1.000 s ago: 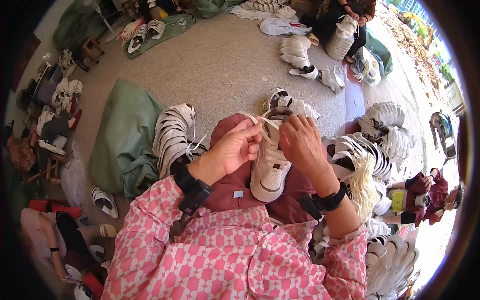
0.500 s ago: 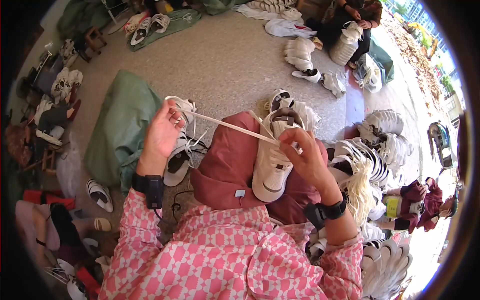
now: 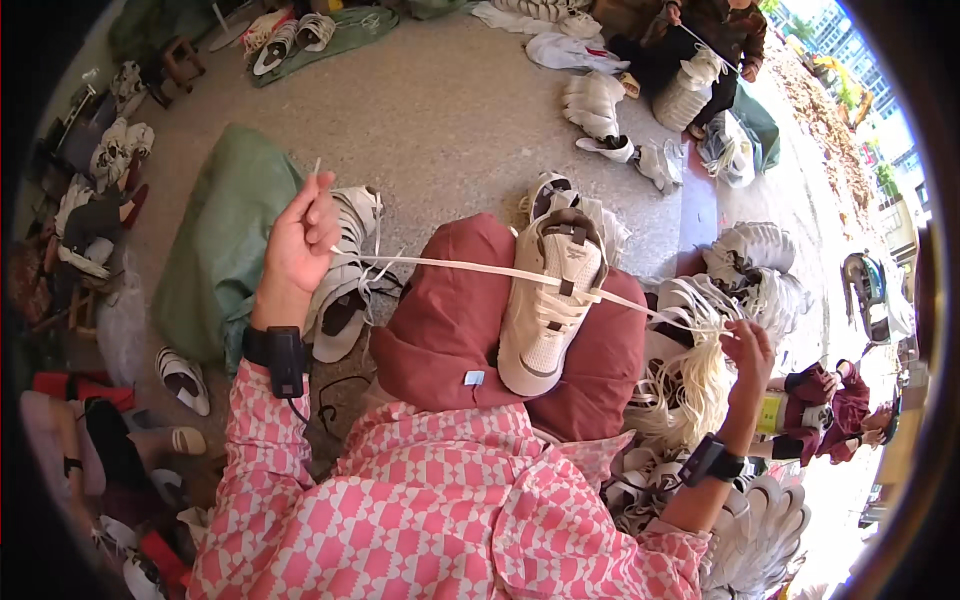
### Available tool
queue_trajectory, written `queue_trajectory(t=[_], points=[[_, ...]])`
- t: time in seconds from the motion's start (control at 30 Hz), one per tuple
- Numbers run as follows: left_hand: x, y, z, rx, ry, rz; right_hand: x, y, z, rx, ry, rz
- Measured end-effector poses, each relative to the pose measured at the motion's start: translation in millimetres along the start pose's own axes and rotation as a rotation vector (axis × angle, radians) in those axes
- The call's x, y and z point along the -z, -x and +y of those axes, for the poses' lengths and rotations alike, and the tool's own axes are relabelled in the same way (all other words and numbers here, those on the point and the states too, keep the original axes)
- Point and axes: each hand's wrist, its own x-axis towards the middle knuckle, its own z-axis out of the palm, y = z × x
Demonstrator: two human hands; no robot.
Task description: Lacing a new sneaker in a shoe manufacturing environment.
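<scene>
A cream sneaker [image 3: 535, 335] rests on my maroon-clad lap, toe toward me, its tongue showing at the far end. A pale flat shoelace [image 3: 450, 264] stretches across it from side to side, passing over the tongue area. My left hand [image 3: 303, 240] is closed on the lace at the left, with a short end sticking up above the fingers. Far out to the right, my right hand [image 3: 748, 355] pinches the other stretch of lace between thumb and fingers. Just beyond my lap stands another shoe [image 3: 547, 195], partly hidden.
A green sack [image 3: 220, 250] and stacked white shoe parts [image 3: 345, 240] lie to my left. On the right are a bundle of loose laces [image 3: 705, 385] and piles of shoe uppers [image 3: 755, 255]. Other people work nearby, one at the far right with a stack of uppers [image 3: 688, 95].
My right hand has moved outward to the right and toward me, drawing the lace out across the sneaker. My left hand has shifted slightly left, its fingers now closed more upright.
</scene>
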Motion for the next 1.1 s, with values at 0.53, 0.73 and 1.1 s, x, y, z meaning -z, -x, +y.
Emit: queue_trajectory(t=[0.53,0.73,1.1], points=[[-82.8,-20.7,-144.3,-0.556,-1.675,-0.561,-203.0,67.6,-62.8,-0.036,0.152,-0.786],[-80.2,-21.8,-147.7,-0.579,-1.714,-0.571,-211.6,66.9,-54.7,0.007,0.169,-0.864],[-102.0,-40.7,-118.0,-0.356,-1.437,-0.724,-205.9,45.1,-68.3,0.796,0.659,-0.428]])
